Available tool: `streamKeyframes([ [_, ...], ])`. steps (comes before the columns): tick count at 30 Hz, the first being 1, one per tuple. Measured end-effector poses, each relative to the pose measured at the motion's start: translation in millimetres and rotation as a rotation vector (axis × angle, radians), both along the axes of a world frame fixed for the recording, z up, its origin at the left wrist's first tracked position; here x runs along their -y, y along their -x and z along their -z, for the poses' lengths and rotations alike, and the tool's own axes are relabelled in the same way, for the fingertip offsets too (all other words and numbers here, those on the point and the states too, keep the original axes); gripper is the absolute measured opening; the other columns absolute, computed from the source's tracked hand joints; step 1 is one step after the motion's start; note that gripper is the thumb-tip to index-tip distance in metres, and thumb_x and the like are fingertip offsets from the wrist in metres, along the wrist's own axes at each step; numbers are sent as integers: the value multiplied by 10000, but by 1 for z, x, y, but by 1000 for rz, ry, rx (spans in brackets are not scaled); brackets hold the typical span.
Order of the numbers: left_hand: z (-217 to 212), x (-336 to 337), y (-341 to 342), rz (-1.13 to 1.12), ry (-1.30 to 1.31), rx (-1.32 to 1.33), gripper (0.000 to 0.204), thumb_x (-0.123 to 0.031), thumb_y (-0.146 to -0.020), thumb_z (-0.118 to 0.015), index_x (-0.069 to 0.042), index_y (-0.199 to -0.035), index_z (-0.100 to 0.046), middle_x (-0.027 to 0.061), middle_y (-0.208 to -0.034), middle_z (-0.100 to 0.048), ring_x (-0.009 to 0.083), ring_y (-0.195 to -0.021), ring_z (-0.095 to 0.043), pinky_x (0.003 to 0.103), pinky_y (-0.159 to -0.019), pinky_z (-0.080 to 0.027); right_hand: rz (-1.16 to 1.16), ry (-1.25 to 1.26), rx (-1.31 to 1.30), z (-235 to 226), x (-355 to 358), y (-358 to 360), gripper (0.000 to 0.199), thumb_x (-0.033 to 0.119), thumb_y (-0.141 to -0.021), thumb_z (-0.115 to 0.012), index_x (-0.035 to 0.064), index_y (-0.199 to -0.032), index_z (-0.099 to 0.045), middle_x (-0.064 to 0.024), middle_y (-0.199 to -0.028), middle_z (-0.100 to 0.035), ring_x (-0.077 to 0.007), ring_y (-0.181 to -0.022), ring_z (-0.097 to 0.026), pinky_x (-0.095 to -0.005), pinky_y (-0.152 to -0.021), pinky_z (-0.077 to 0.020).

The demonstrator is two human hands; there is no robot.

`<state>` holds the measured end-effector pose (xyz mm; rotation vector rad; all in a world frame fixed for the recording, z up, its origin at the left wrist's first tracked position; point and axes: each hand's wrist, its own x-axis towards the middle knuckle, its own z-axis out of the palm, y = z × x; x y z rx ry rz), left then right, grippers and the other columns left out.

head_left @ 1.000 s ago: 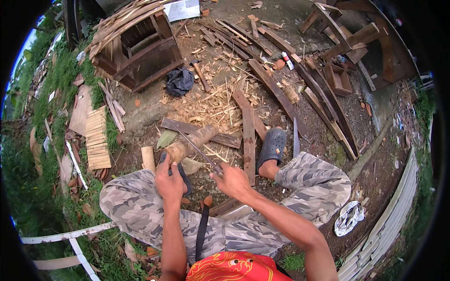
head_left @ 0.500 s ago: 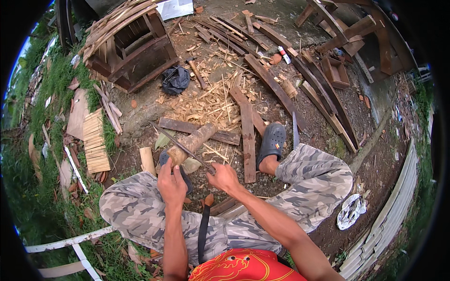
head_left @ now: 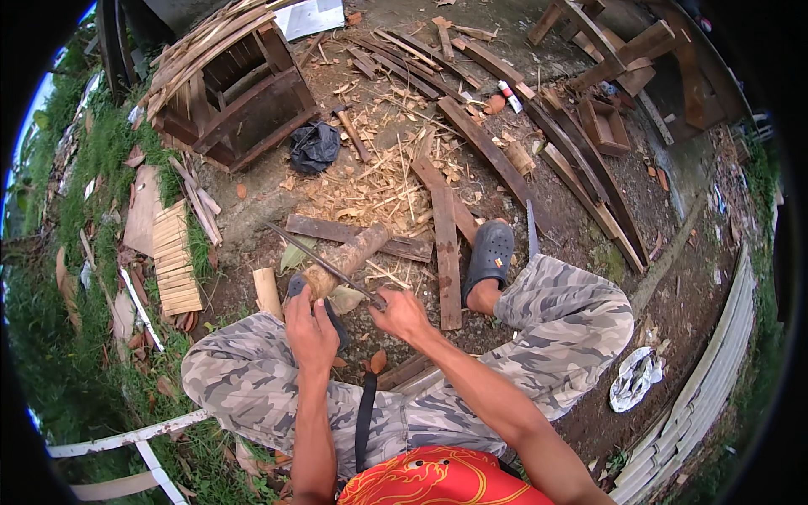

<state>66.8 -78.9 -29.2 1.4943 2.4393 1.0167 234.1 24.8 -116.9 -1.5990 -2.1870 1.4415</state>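
A short round log [head_left: 364, 243] lies slanted, its far end resting on a dark plank [head_left: 408, 246]. My left hand [head_left: 311, 335] grips the log's near end, with fingers and thumb around it. A long, narrow dark blade [head_left: 312, 254] crosses the log near that end, its tip pointing far left. My right hand [head_left: 401, 315] is closed round the handle of this long knife, just right of the log. The handle is mostly hidden in my fingers.
Wood shavings [head_left: 362, 185] cover the ground ahead, with a hammer [head_left: 352, 135] and a black plastic bag [head_left: 315, 147] nearby. A saw blade [head_left: 531, 229] stands by my right shoe [head_left: 488, 261]. Long planks [head_left: 484, 147] lie right; a small wooden hutch [head_left: 244, 101] stands far left.
The knife has slid slightly to the left across the log. Both hands keep their grips, and the log stays in about the same place.
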Motion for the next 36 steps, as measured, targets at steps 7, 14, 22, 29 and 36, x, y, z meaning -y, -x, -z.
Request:
streamKeyframes([
  [7,-4,-9,-4,91,79,8,302,-41,-951,-557,92,-1222,-580,257,-1078,-618,435,-1002,-598,479,-863,-471,78,98,66,10,-10,-9,279,248,-816,-655,-13,-911,-685,-289,-781,-668,-451,-783,-674,-510,-741,-531],
  [14,-8,-14,1,122,43,-34,284,-19,-935,-543,95,-1194,-572,248,-1016,-601,448,-942,-571,501,-832,-453,181,295,105,38,-36,-12,285,272,-818,-641,-3,-886,-676,-272,-784,-666,-446,-762,-658,-526,-748,-511],
  [22,-10,-17,11,134,59,-56,290,-15,-921,-546,91,-1191,-571,251,-1004,-594,452,-939,-572,505,-821,-454,117,244,149,68,-47,-16,313,280,-808,-651,-2,-938,-693,-254,-776,-679,-433,-808,-677,-501,-769,-528],
  [29,-4,-9,24,199,82,-98,298,-11,-919,-544,91,-1198,-565,256,-1009,-590,460,-942,-571,515,-815,-456,-34,-62,55,87,-43,-16,310,270,-825,-642,36,-1019,-702,-259,-937,-697,-443,-936,-673,-514,-848,-538],
  [36,-8,-1,28,154,109,-81,274,-15,-942,-535,92,-1193,-561,258,-1021,-594,451,-953,-577,492,-821,-461,193,193,289,111,-39,-46,333,289,-835,-659,46,-1058,-702,-254,-1013,-703,-443,-984,-665,-517,-865,-538],
])
